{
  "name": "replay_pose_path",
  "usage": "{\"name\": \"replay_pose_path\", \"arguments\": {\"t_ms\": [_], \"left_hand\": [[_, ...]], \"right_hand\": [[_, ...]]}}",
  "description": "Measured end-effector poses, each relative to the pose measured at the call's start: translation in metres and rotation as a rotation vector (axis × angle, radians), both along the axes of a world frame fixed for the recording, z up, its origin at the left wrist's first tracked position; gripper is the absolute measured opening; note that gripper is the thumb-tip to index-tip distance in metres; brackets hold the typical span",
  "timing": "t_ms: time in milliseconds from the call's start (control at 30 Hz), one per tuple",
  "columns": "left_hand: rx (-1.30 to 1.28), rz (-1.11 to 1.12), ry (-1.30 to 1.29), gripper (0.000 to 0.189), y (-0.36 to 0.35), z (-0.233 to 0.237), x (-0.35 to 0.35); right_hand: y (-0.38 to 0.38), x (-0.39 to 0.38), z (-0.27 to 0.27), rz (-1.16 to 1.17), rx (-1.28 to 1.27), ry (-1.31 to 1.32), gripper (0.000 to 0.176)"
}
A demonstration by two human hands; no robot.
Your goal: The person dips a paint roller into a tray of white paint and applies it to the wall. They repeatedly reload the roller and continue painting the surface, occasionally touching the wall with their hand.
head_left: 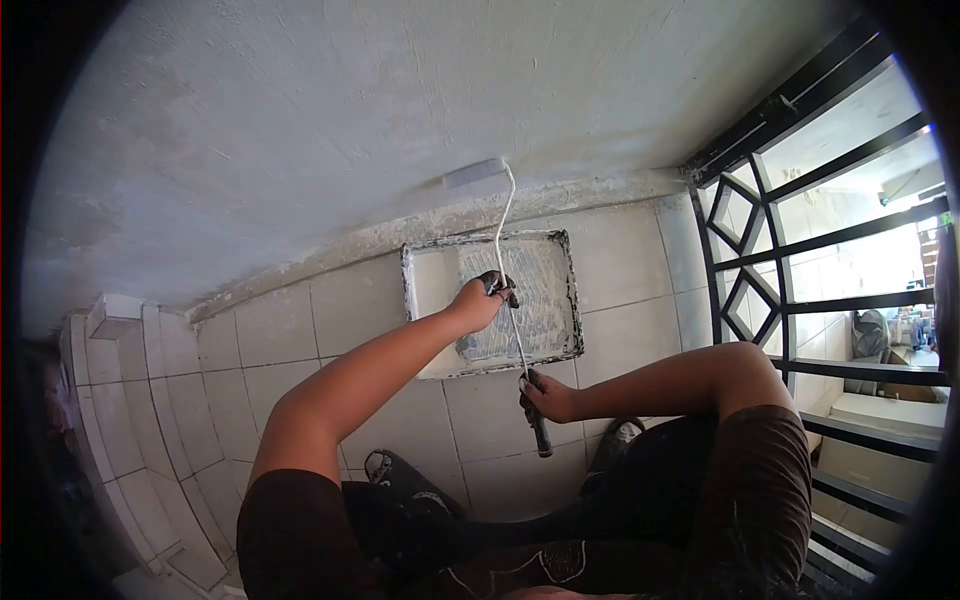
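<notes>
Item: long-handled paint roller with white sleeve, bent wire frame and dark grip (502,230). Long axis runs near-vertical in the head view, leaning slightly; the head end points up and away from the person towards the foot of the rough whitish plastered wall (350,100), the butt end points back towards the person's lap. The white sleeve (475,172) lies crosswise to the shaft, against the wall just above the seam with the pale square-tiled floor (640,260). The wire rises from the sleeve's right end and curves down to a thin metal rod, which ends in a dark grip. Left hand (480,300), curled closed around the upper shaft, arm outstretched. Right hand (545,395), curled closed around the lower dark grip, elbow bent. The shaft passes over a rectangular paint tray, white-crusted with a ribbed slope (575,290), which sits flat on the tiles near the wall. Black metal window grille with diamond pattern (780,250) at right. Condition notes: where the upper shaft joins the rod is hidden under the left fingers; the sleeve's contact with the wall is hard to judge; dark footwear (400,480) is partly cut off by dark shorts; frame edges are vignetted black
</notes>
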State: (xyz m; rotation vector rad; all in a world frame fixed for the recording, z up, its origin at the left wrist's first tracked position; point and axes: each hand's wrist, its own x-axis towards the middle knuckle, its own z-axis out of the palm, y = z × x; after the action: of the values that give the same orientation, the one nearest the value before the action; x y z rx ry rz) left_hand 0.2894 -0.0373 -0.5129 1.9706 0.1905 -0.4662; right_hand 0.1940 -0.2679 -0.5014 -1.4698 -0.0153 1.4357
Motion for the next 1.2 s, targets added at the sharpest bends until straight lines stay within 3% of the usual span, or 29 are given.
{"name": "replay_pose_path", "arguments": {"t_ms": [233,400,667,800,1200], "left_hand": [[0.094,0.033,0.021,0.019,-0.004,-0.02,0.0],[0.108,0.064,0.103,0.021,-0.007,-0.005,-0.001],[-0.051,0.113,0.025,0.018,-0.006,-0.014,-0.008],[-0.035,0.093,0.107,0.018,-0.002,0.015,-0.007],[-0.204,-0.041,-0.296,0.016,-0.005,0.057,0.012]], "right_hand": [[0.014,-0.004,0.013,-0.23,-0.08,0.376,0.024],[0.014,-0.01,0.02,-0.258,-0.05,0.243,0.02],[0.01,-0.018,0.027,-0.259,-0.016,0.092,0.016],[0.013,-0.015,0.047,-0.281,-0.025,0.103,0.014],[0.01,-0.016,0.043,-0.314,0.014,-0.194,0.015]]}}
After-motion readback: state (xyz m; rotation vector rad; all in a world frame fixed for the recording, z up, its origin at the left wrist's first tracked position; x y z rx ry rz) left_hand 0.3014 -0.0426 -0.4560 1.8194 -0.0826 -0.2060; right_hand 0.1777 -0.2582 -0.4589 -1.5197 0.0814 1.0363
